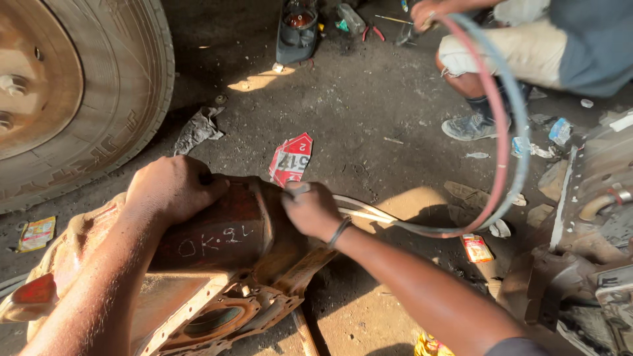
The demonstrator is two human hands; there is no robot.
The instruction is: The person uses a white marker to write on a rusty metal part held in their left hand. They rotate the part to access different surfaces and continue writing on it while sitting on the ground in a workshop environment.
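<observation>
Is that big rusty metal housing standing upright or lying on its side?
On its side: the rusty housing lies on the dirt ground, round flanged opening facing sideways.

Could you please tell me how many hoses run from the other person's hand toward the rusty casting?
2: a red hose and a blue-grey hose, curving side by side from the co-worker's hand down toward the right hand. Their ends are hidden.
</observation>
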